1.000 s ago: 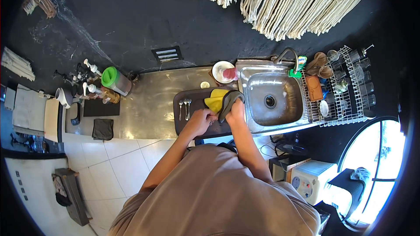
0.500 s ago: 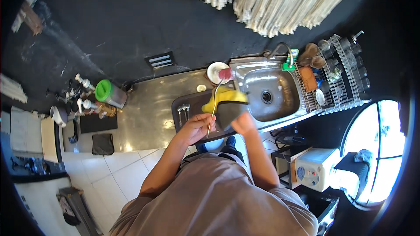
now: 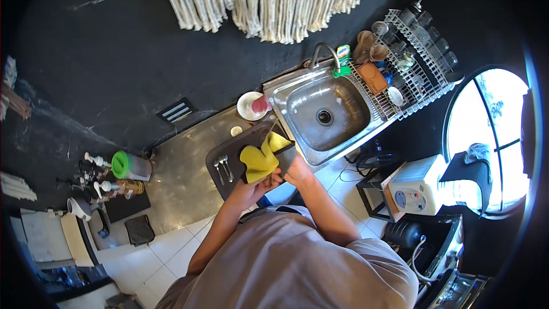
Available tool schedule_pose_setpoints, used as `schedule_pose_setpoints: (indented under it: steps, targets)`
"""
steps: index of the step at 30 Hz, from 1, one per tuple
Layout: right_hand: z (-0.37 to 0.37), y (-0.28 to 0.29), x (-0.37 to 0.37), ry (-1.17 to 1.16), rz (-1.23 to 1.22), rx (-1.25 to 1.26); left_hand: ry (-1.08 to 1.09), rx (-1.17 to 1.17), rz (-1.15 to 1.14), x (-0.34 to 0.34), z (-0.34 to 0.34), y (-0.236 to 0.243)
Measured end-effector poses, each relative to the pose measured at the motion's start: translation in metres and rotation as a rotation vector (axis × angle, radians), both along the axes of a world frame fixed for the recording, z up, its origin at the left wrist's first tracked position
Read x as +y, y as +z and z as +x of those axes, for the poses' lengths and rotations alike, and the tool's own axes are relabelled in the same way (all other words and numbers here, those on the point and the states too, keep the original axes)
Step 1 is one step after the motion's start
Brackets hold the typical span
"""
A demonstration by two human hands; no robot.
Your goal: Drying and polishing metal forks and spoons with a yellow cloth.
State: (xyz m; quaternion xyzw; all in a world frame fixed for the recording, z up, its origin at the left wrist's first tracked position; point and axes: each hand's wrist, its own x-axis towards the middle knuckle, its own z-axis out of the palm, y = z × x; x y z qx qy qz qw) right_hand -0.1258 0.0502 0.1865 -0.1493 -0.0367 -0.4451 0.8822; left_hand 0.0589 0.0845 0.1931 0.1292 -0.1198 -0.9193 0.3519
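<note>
Cloth (image 3: 260, 163), yellow on one face and dark grey on the other, was bunched up above the right part of a dark brown tray (image 3: 245, 142), in front of the person's body. Both hands were close together at its lower side. The right hand (image 3: 297, 172) was clamped on the grey part at the right. The left hand (image 3: 251, 190) had its fingers bent in at the lower edge of the yellow part; the folds hid what they gripped, so it could not be told whether they pinched the fabric or something within it.

On the tray, to the left of the cloth, a few pieces of metal cutlery (image 3: 223, 169) lay side by side. The tray rested on a metal table (image 3: 174, 186), just left of a steel sink (image 3: 309, 134). Behind the tray stood a white bowl (image 3: 247, 109) with something pinkish red at its right side, and a small pale round item (image 3: 236, 131) lay near it. A curved tap (image 3: 327, 47) rose behind the sink, and a white wire rack (image 3: 414, 103) with glasses and cups stood to its right. Farther left on the table was a clear jar with a green lid (image 3: 120, 165).
</note>
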Motion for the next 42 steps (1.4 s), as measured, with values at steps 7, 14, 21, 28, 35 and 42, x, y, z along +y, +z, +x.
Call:
schedule_pose_setpoints:
  steps: [7, 14, 21, 28, 35, 42]
  targets:
    - [-0.004, 0.03, 0.005, -0.529, 0.031, 0.625, -0.088, -1.156, -0.888, -0.03, 0.05, 0.002]
    - [0.018, 0.02, 0.013, -0.364, -0.048, 0.739, 0.174, -0.249, -0.197, -0.019, 0.015, 0.026]
    - [0.041, -0.002, 0.018, -0.356, -0.142, 0.954, 0.38, -0.547, -0.411, -0.001, 0.023, 0.004]
    - [0.038, -0.016, 0.032, -0.256, -0.316, 0.984, 0.354, -0.837, -0.728, -0.012, 0.033, 0.017]
    - [0.019, 0.001, 0.038, -0.156, -0.304, 1.027, 0.353, -0.749, -0.698, -0.007, 0.024, 0.025]
    - [0.004, -0.008, 0.044, -0.301, -0.199, 0.937, 0.331, -0.849, -0.671, -0.012, 0.001, 0.031]
